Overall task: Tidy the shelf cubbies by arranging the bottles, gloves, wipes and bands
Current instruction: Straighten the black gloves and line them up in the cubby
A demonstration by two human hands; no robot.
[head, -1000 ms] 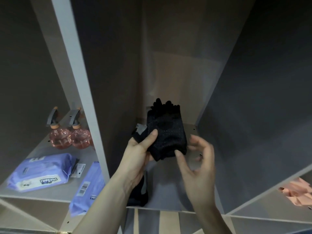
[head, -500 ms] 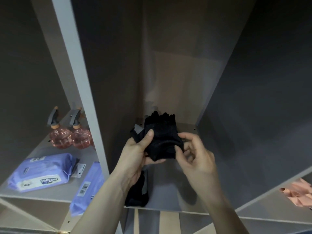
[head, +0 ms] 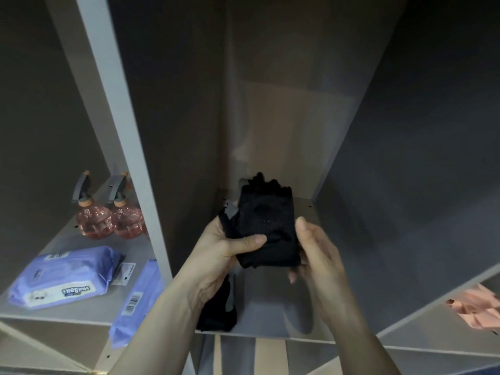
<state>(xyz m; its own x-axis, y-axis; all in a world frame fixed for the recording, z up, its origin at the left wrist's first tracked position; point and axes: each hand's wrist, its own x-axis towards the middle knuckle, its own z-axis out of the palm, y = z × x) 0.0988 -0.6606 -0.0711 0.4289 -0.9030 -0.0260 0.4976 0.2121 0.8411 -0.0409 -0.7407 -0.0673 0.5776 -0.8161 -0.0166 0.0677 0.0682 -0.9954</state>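
Note:
A black fingerless glove (head: 266,220) is held above the floor of the middle cubby (head: 273,301), fingers pointing away from me. My left hand (head: 224,250) grips its left side, thumb lying across the lower palm. My right hand (head: 316,255) clasps its right edge, thumb on top. A second black glove (head: 217,309) lies on the cubby floor beneath my left wrist, partly hidden. In the left cubby stand two pink spray bottles (head: 94,217) (head: 127,217), with two purple wipes packs (head: 62,277) (head: 138,299) in front.
A white upright divider (head: 121,136) separates the left and middle cubbies. A grey panel (head: 405,185) walls off the right side. Pink fabric (head: 479,307) lies in the right cubby. Lower shelf compartments (head: 267,355) show below the front edge.
The glove has been flattened and sits lower, closer to me. My right hand shifted from pinching its lower edge to clasping its right side, and my left thumb slid across the palm.

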